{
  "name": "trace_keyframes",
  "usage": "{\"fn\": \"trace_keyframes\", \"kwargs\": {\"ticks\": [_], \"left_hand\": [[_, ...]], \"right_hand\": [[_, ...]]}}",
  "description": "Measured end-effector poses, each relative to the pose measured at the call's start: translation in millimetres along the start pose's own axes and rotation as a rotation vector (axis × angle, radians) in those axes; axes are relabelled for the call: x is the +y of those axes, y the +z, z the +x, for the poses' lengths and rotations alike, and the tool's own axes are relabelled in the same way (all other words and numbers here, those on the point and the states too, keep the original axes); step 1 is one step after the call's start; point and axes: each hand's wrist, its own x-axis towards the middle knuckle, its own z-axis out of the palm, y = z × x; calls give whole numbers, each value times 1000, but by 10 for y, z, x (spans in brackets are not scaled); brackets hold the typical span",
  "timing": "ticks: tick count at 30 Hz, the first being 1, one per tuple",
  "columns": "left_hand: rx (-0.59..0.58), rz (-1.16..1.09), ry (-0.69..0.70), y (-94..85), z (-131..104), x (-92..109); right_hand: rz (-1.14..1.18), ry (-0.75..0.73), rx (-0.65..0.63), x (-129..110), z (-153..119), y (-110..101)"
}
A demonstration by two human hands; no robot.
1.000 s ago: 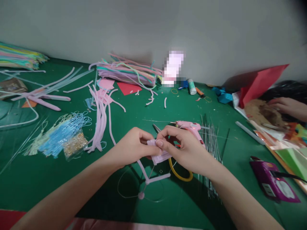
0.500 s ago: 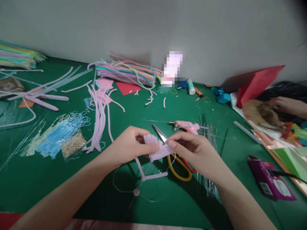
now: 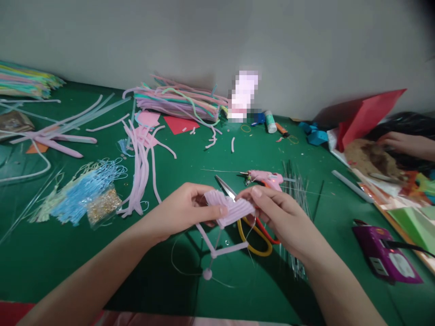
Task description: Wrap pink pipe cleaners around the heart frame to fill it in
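My left hand (image 3: 190, 208) pinches a ribbed lilac pipe-cleaner piece (image 3: 239, 210) between thumb and fingers. At the piece's right edge my right hand (image 3: 273, 206) is closed, thumb against forefinger, fingertips touching it. From the piece hangs a thin stem with lilac pipe-cleaner arms (image 3: 231, 249) and a small round lilac pompom (image 3: 207, 274). Loose thin wires curve around the pompom. Below and behind my hands lie scissors (image 3: 254, 244) with yellow and red handles, blades pointing away. Beyond them rests a pink glue gun (image 3: 265, 177).
Metal wires (image 3: 295, 226) lie right of the scissors. Lilac pipe cleaners (image 3: 139, 181), blue tassels (image 3: 81, 194) and a bag of gold beads (image 3: 103, 206) are left. A purple box (image 3: 384, 253) with a black cord sits right. Another person's hand (image 3: 408, 144) is at the far right.
My right thumb has lifted off the front of the piece, and my right fingers have shifted to its edge. The hanging stem and pompom have swung right. My left hand keeps its grip.
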Motion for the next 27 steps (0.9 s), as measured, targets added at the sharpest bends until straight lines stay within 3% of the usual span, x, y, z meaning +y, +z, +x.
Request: {"fn": "trace_keyframes", "kwargs": {"ticks": [6,12,20,27], "left_hand": [[-62,-104,21,-17,-7,11],[5,-163,40,2,6,-8],[40,-26,43,-5,-15,1],[19,34,19,44,-46,19]], "right_hand": [[30,20,-124,24,-64,7],[16,-41,-89,-40,-82,88],[18,-73,-53,-36,-43,68],[152,2,-66,31,18,69]]}}
